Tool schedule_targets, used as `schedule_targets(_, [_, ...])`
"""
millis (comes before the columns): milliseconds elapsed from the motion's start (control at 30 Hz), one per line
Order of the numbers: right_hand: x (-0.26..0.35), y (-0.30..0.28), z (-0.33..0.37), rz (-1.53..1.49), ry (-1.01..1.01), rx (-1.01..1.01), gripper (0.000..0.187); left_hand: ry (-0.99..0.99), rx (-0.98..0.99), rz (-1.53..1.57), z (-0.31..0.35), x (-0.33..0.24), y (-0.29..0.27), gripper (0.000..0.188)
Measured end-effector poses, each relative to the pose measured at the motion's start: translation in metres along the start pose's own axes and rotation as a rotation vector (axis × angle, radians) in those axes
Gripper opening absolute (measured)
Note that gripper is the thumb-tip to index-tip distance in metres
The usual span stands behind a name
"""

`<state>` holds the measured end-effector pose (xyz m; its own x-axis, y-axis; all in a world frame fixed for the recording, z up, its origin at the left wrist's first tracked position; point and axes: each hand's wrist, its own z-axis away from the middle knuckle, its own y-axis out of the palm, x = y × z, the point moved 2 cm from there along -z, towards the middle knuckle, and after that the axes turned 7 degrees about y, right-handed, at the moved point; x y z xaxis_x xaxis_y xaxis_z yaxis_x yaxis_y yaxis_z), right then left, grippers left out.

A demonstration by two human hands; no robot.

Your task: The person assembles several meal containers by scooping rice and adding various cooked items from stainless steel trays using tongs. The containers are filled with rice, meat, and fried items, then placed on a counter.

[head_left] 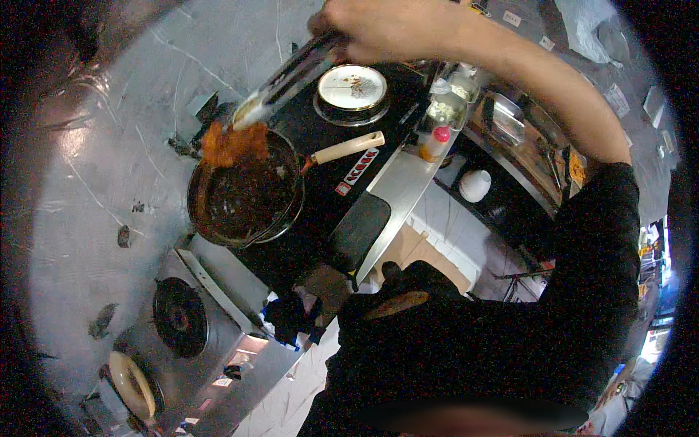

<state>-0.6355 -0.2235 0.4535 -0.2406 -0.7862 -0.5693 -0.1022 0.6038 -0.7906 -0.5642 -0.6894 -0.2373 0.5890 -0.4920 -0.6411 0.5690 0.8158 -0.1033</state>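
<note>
My right hand (pixel 378 29) reaches far forward and is shut on a pair of metal tongs (pixel 291 76). The tong tips clamp an orange, battered piece of food (pixel 233 142), held at the far left rim of a round dark pan (pixel 211 218) filled with dark liquid. The pan's pale wooden handle (pixel 346 149) points right, and no hand touches it. My black sleeve (pixel 582 240) covers the right arm up to the wrist. My left hand is not visible.
A round pot with a white patterned lid (pixel 353 87) sits behind the pan on the black stove top. A red-capped bottle (pixel 435 142) and small containers (pixel 448 109) stand to the right. A gas burner (pixel 180 317) lies lower left, and a white bowl (pixel 475 186) sits below the counter.
</note>
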Motion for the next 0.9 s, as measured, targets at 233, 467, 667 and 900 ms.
schedule_targets(233, [-0.11,0.052,0.016,0.316,0.232,-0.076,0.025,0.051,0.012,-0.076,0.015,-0.037,0.022,0.028])
schedule_targets(467, [-0.179,0.277,-0.02,0.596,0.281,-0.065,0.022,0.126,0.0,-0.181,0.044,-0.08,0.051,0.03])
schedule_targets(667, [-0.165,0.485,-0.007,1.194,-0.007,0.315,0.031,0.244,0.053,-0.307,0.073,-0.141,0.095,0.031])
schedule_targets(900, [-0.14,0.36,0.027,0.698,0.168,0.056,0.022,0.557,0.212,-0.443,0.126,-0.243,0.164,0.033])
